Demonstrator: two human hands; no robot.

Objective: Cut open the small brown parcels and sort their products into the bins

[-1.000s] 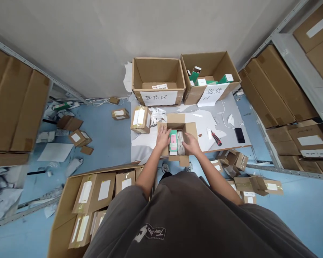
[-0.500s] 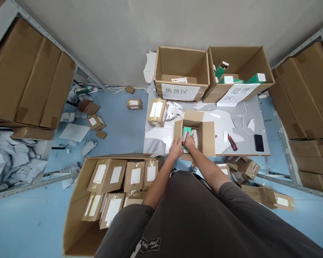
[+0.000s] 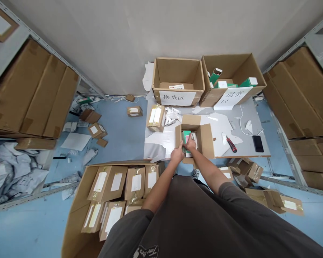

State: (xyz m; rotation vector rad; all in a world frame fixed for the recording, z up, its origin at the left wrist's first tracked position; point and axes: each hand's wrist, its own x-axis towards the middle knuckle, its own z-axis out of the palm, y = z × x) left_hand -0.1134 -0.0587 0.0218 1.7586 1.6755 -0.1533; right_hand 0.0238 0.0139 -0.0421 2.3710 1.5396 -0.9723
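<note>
Green box lies in open carton at table's front edge, long axis front-to-back, far end twd back edge, R hand over its middle, grip or mere touch can't tell. L hand is at carton's front-left corner, grasp unclear. Red cutter & phone sit nr front-right corner, taped box by L edge, two big boxes along back edge.

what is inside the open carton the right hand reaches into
A green and pink box, with something whitish beside it. The right hand partly covers the box; the bottom of the carton is hidden.
</note>
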